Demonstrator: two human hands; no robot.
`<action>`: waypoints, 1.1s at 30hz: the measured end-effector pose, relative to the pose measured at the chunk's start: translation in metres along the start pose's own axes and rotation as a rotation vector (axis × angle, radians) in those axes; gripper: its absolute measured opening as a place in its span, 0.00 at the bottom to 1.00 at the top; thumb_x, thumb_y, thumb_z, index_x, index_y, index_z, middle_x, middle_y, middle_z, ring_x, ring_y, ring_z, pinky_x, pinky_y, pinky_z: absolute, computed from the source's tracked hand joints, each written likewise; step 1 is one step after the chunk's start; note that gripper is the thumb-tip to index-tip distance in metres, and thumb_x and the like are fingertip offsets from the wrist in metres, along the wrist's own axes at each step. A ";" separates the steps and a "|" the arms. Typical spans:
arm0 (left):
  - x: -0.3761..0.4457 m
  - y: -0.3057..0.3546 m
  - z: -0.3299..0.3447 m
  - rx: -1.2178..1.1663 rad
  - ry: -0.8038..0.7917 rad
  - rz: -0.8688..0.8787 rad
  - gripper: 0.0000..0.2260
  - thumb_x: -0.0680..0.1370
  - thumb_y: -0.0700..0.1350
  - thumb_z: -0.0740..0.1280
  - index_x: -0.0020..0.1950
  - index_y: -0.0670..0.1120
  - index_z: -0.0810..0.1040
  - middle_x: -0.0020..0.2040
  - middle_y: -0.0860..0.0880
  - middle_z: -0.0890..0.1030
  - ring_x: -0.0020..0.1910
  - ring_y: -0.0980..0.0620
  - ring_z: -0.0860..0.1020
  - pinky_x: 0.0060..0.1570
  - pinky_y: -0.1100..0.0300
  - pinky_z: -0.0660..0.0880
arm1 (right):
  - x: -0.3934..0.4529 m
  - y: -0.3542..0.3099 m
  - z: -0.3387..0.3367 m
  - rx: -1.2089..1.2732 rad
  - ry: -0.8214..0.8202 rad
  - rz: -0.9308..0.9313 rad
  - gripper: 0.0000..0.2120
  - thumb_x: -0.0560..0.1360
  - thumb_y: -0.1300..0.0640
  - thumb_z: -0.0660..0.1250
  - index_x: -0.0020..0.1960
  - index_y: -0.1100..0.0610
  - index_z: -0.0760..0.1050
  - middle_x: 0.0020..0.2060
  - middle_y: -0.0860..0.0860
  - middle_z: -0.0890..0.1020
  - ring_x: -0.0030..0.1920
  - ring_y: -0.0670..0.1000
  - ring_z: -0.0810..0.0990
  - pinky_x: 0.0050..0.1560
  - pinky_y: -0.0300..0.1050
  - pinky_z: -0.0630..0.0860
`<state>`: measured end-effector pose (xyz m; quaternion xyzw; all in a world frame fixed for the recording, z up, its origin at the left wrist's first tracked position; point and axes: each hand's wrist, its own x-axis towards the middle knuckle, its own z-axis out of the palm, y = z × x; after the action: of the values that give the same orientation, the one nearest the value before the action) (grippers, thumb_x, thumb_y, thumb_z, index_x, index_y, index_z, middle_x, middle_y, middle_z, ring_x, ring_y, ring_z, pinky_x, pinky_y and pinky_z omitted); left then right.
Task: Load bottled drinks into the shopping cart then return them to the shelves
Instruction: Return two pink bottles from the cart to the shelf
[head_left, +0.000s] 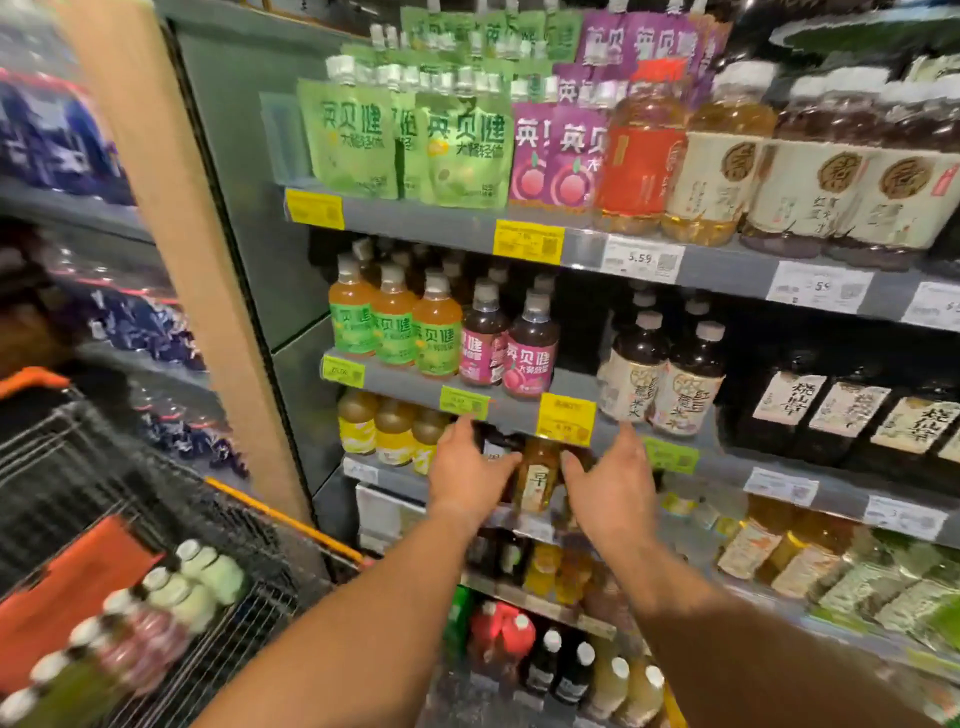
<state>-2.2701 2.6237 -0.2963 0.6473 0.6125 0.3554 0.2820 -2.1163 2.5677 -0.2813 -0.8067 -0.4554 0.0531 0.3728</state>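
Bottle (537, 475) stands upright just under the yellow tag (565, 418), between both spread, empty hands, left hand (465, 470) and right hand (613, 486) about equally near.

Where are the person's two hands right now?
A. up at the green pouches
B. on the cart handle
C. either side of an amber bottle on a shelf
C: the left hand and right hand flank the amber bottle on its shelf, fingers extended.

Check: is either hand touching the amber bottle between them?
Cannot tell. In the head view, left hand and right hand flank the amber bottle, fingers extended, but blur hides any contact.
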 end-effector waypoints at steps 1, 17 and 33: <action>-0.009 -0.023 -0.020 0.013 0.015 -0.062 0.37 0.70 0.56 0.76 0.74 0.43 0.67 0.69 0.44 0.73 0.69 0.44 0.71 0.66 0.52 0.69 | -0.016 -0.014 0.013 -0.001 -0.042 -0.035 0.36 0.71 0.47 0.72 0.71 0.63 0.64 0.66 0.60 0.73 0.67 0.60 0.70 0.66 0.54 0.70; -0.198 -0.275 -0.249 0.029 0.428 -0.605 0.22 0.70 0.56 0.74 0.61 0.49 0.78 0.56 0.47 0.81 0.57 0.45 0.79 0.53 0.50 0.76 | -0.302 -0.186 0.179 0.018 -0.813 -0.518 0.35 0.67 0.40 0.74 0.64 0.60 0.69 0.58 0.58 0.78 0.59 0.59 0.78 0.56 0.50 0.76; -0.118 -0.372 -0.251 -0.101 0.477 -0.859 0.27 0.70 0.55 0.77 0.64 0.48 0.74 0.52 0.50 0.80 0.46 0.52 0.80 0.42 0.60 0.77 | -0.283 -0.222 0.337 -0.170 -1.057 -0.521 0.44 0.68 0.31 0.68 0.71 0.61 0.62 0.61 0.57 0.75 0.62 0.57 0.77 0.55 0.46 0.74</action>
<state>-2.6928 2.5227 -0.4601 0.2223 0.8536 0.3744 0.2860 -2.5773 2.6032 -0.4501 -0.5596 -0.7648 0.3177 0.0307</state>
